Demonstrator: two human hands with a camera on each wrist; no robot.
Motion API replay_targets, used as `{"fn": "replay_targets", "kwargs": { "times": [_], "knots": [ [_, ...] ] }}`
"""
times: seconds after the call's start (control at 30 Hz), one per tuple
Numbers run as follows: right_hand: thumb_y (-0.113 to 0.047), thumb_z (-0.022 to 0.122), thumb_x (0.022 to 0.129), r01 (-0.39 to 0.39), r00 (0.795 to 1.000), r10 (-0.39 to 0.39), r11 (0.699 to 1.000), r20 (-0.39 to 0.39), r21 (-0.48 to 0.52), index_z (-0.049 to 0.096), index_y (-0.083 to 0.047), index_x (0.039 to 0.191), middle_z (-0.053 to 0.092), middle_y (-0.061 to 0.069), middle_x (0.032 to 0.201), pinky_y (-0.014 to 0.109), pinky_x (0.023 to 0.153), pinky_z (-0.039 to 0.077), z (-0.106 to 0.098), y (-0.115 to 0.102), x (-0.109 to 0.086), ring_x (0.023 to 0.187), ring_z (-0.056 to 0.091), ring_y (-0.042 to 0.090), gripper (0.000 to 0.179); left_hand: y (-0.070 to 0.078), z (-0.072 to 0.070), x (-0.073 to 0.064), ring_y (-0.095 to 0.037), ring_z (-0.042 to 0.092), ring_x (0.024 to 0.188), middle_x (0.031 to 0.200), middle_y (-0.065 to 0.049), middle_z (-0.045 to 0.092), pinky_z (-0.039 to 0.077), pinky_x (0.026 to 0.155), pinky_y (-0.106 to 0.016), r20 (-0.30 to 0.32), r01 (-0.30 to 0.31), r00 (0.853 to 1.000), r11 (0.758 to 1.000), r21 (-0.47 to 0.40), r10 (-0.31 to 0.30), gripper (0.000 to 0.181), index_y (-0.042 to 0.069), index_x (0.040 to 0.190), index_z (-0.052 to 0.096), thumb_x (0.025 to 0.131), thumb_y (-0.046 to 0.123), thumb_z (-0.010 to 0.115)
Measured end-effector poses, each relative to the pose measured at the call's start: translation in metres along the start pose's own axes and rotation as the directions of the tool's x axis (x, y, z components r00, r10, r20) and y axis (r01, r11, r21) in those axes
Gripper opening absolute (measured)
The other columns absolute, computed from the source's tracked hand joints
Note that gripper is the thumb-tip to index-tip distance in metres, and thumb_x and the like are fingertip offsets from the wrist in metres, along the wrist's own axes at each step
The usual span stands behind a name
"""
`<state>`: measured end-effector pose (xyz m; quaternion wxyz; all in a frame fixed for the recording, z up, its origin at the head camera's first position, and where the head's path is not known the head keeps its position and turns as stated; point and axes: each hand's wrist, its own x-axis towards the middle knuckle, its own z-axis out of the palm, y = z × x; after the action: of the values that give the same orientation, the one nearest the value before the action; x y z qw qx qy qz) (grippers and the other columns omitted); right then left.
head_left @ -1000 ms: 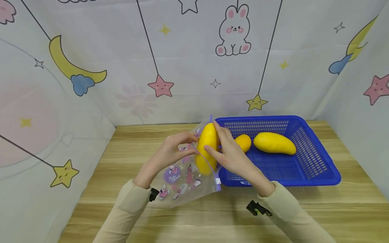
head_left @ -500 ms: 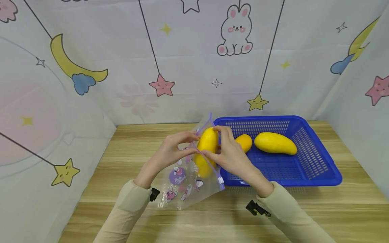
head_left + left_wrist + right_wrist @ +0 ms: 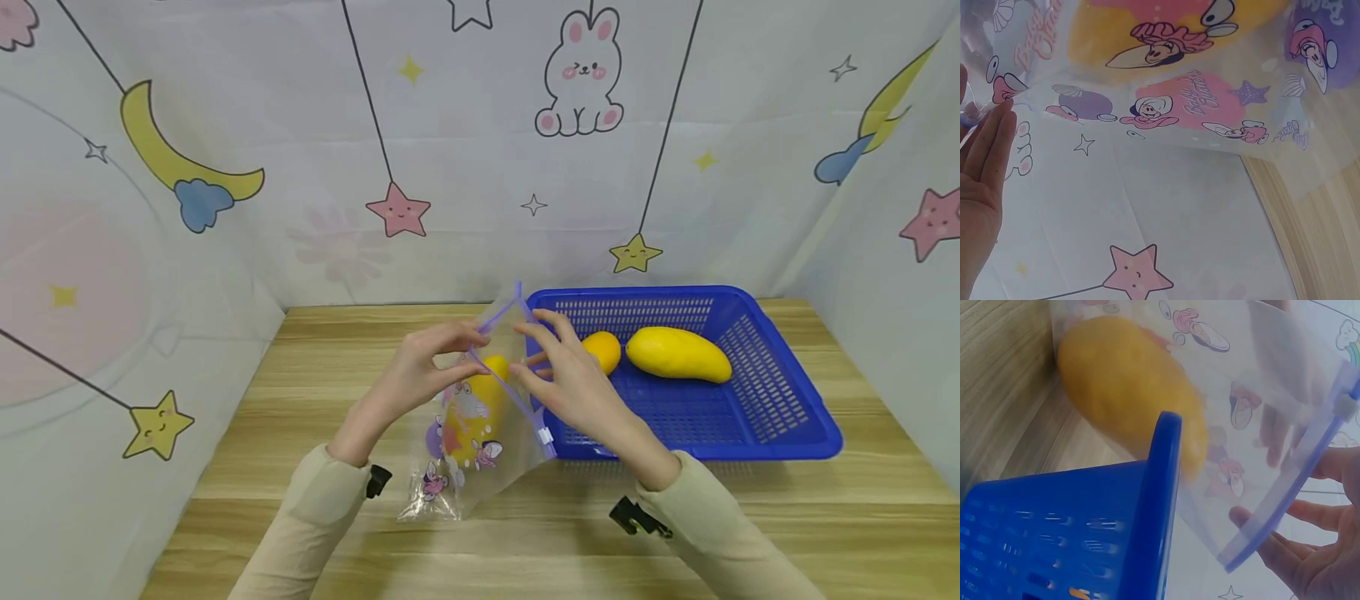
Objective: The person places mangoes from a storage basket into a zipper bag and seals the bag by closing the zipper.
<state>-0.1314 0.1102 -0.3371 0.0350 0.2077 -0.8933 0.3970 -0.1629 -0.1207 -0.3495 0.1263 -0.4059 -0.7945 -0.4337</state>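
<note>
A clear zip bag (image 3: pixel 510 458) with a purple slider edge and pink cartoon prints hangs over the table. Inside it, low and slanting, lies a yellow mango (image 3: pixel 468 421); the right wrist view shows this mango (image 3: pixel 1122 381) through the plastic. My left hand (image 3: pixel 408 379) pinches the left side of the bag's mouth between thumb and fingers. At the mouth's right side is my right hand (image 3: pixel 573 383), its fingers spread and loosely bent, with no fruit in them. The bag's mouth stands apart, between the two hands.
A blue plastic basket (image 3: pixel 813 417) stands to the right, its left rim close beside the bag. In it lie a big yellow mango (image 3: pixel 678 353) and a smaller orange-yellow fruit (image 3: pixel 603 352), partly behind my right hand. A printed white curtain (image 3: pixel 465 250) backs the wooden table (image 3: pixel 315 358).
The mango has slipped from my right hand down into the bag. My right fingers have let go and spread at the mouth, while my left hand keeps its pinch on the edge.
</note>
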Motion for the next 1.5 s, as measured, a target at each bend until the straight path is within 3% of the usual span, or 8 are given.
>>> {"fn": "replay_targets", "kwargs": {
  "times": [0.3, 0.43, 0.6, 0.83, 1.13, 1.5],
  "knots": [
    [-0.025, 0.062, 0.093, 0.032, 0.999, -0.033, 0.999, -0.039, -0.042, 0.054, -0.015, 0.132, 0.037, 0.006, 0.149, 0.038, 0.085, 0.058, -0.020, 0.002, -0.003, 0.101, 0.067, 0.020, 0.041, 0.000, -0.004, -0.001, -0.027, 0.068, 0.103, 0.108, -0.013, 0.071, 0.056, 0.089, -0.027, -0.032, -0.006, 0.999, 1.000, 0.001, 0.006, 0.030, 0.003, 0.106, 0.068, 0.077, 0.002, 0.076],
    [-0.025, 0.062, 0.093, 0.043, 0.997, -0.047, 0.996, -0.058, -0.076, 0.055, -0.012, 0.131, 0.040, 0.008, 0.147, 0.039, 0.085, 0.057, -0.034, 0.003, -0.004, 0.101, 0.067, 0.020, 0.041, 0.000, -0.009, -0.001, -0.028, 0.069, 0.100, 0.105, -0.015, 0.071, 0.057, 0.087, -0.026, -0.076, -0.042, 0.996, 0.999, -0.002, 0.041, 0.031, 0.002, 0.104, 0.068, 0.074, -0.002, 0.077],
    [-0.025, 0.061, 0.094, 0.037, 0.998, -0.042, 0.993, -0.047, -0.108, 0.055, -0.011, 0.131, 0.040, 0.008, 0.147, 0.040, 0.085, 0.057, -0.049, 0.009, -0.006, 0.101, 0.066, 0.021, 0.040, -0.002, -0.013, 0.001, -0.029, 0.070, 0.093, 0.101, -0.017, 0.071, 0.057, 0.084, -0.024, -0.117, -0.092, 0.989, 0.996, 0.001, 0.091, 0.033, -0.001, 0.100, 0.068, 0.070, -0.008, 0.078],
    [-0.028, 0.058, 0.096, 0.018, 1.000, -0.021, 0.985, -0.019, -0.173, 0.057, -0.011, 0.129, 0.045, 0.009, 0.142, 0.045, 0.084, 0.056, -0.067, 0.017, -0.008, 0.105, 0.065, 0.026, 0.037, 0.000, -0.020, 0.001, -0.029, 0.071, 0.092, 0.099, -0.016, 0.072, 0.057, 0.085, -0.023, -0.129, -0.095, 0.987, 0.995, 0.032, 0.098, 0.033, -0.001, 0.099, 0.068, 0.068, -0.008, 0.079],
    [-0.030, 0.058, 0.096, 0.006, 1.000, -0.004, 0.961, 0.008, -0.275, 0.059, -0.012, 0.126, 0.058, 0.008, 0.128, 0.044, 0.078, 0.053, -0.082, 0.026, -0.006, 0.103, 0.065, 0.025, 0.035, 0.004, -0.038, 0.006, -0.005, 0.069, 0.096, 0.098, -0.017, 0.072, 0.056, 0.085, -0.020, -0.163, -0.069, 0.984, 0.997, 0.035, 0.073, 0.036, -0.003, 0.101, 0.067, 0.068, -0.010, 0.078],
    [-0.029, 0.060, 0.094, 0.010, 0.995, 0.031, 0.920, 0.099, -0.392, 0.063, -0.010, 0.121, 0.064, 0.010, 0.121, 0.048, 0.087, 0.051, -0.092, 0.033, 0.004, 0.105, 0.062, 0.027, 0.033, 0.008, -0.054, 0.011, 0.005, 0.065, 0.098, 0.096, -0.020, 0.072, 0.056, 0.085, -0.022, -0.175, -0.071, 0.982, 0.997, 0.022, 0.074, 0.038, -0.007, 0.104, 0.065, 0.068, -0.014, 0.076]
  ]
}}
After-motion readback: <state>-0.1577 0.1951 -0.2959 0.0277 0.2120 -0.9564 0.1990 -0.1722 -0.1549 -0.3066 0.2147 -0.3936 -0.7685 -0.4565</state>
